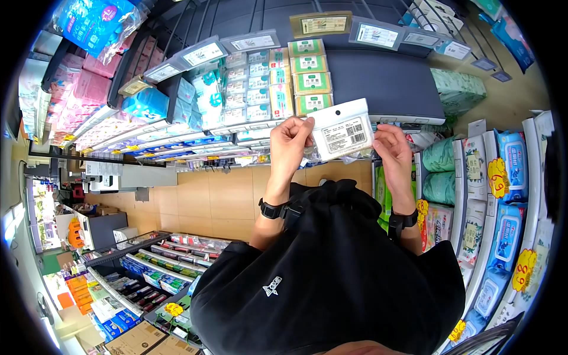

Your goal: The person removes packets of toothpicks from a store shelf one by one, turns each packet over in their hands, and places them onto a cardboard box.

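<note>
A flat white packet with a printed label, a barcode and a square code is held up before the shelf. My left hand pinches its left edge between thumb and fingers. At its right edge, my right hand has its fingers curled and thumb against the packet's side. Behind the packet, green and white boxes are stacked in a column on the shelf, beside columns of small white and blue packs.
A dark shelf surface lies behind the packet. Price tags hang above it. Blue wipe packs fill the right-hand shelves. Pink packages are at the left. A lower rack stands at the lower left, beside the tiled floor.
</note>
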A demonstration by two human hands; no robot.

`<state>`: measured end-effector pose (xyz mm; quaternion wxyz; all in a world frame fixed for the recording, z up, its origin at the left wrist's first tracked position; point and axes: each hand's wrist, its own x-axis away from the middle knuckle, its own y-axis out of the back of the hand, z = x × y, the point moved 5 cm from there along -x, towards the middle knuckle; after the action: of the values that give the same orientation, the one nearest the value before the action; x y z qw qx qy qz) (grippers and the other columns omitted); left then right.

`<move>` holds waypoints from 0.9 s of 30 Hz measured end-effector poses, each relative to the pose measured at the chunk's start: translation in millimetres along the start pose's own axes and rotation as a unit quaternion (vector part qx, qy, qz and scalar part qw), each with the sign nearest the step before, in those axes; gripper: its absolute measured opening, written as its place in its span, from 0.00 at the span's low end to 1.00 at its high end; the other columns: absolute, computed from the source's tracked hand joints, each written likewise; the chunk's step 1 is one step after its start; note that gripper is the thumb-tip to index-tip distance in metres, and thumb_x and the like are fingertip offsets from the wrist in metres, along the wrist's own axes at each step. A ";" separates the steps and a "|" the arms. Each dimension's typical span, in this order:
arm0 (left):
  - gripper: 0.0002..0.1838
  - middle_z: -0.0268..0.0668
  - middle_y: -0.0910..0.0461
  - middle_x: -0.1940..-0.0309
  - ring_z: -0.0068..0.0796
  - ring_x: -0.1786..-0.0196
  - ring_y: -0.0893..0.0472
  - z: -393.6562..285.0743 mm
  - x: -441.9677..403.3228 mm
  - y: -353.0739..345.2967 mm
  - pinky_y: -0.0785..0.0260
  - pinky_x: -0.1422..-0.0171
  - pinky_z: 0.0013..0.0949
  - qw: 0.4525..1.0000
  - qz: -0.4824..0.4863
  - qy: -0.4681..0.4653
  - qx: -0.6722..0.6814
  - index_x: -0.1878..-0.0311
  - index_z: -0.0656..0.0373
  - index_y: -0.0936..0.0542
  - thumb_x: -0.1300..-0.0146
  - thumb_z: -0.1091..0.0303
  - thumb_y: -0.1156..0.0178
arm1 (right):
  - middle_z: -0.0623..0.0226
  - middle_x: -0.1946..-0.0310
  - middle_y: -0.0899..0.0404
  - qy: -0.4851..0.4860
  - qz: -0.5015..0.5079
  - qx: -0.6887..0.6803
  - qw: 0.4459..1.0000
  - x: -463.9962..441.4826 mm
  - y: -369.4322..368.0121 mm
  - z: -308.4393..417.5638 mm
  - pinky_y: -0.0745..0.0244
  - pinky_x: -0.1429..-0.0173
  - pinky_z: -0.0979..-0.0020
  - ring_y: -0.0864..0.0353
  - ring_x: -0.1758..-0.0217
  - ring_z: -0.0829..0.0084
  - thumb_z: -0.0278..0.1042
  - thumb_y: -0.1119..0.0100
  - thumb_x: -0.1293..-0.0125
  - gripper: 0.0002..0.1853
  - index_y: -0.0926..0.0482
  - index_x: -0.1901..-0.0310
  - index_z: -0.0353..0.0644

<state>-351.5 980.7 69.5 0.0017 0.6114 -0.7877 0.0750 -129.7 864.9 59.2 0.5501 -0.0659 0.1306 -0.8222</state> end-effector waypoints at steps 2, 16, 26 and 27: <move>0.15 0.27 0.23 0.82 0.11 0.78 0.29 1.3 -1.1 1.3 0.38 0.71 0.20 1.000 0.001 0.002 -0.002 0.73 0.61 0.23 0.29 0.67 0.36 | 0.68 0.56 0.18 0.001 0.002 0.004 1.000 -0.7 0.0 -0.4 0.28 0.44 0.78 0.21 0.51 0.81 0.18 0.39 0.32 0.17 0.26 0.43 0.36; 0.15 0.28 0.23 0.82 0.11 0.78 0.28 3.2 -5.5 1.5 0.37 0.70 0.20 1.000 0.004 0.008 -0.007 0.73 0.61 0.22 0.29 0.67 0.36 | 0.67 0.56 0.18 0.001 0.000 0.006 1.000 -2.1 0.3 -2.8 0.28 0.44 0.78 0.21 0.51 0.80 0.19 0.39 0.32 0.17 0.26 0.43 0.36; 0.14 0.27 0.23 0.81 0.11 0.78 0.29 0.1 -4.3 -0.4 0.40 0.71 0.20 1.000 0.005 0.008 -0.008 0.71 0.62 0.21 0.29 0.66 0.36 | 0.65 0.55 0.18 0.003 0.003 0.016 1.000 -2.2 0.6 -2.6 0.25 0.45 0.76 0.19 0.52 0.78 0.19 0.40 0.31 0.17 0.26 0.42 0.35; 0.13 0.27 0.23 0.81 0.11 0.77 0.28 0.9 -4.4 -0.6 0.39 0.70 0.20 1.000 0.009 0.011 -0.005 0.69 0.62 0.20 0.29 0.66 0.36 | 0.66 0.54 0.19 -0.018 0.003 -0.007 1.000 -1.7 -0.2 -4.3 0.25 0.45 0.75 0.20 0.51 0.78 0.19 0.41 0.31 0.18 0.27 0.41 0.36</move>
<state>-349.7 984.7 68.3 0.0128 0.6036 -0.7934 0.0777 -130.3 867.1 55.2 0.5546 -0.0841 0.1270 -0.8180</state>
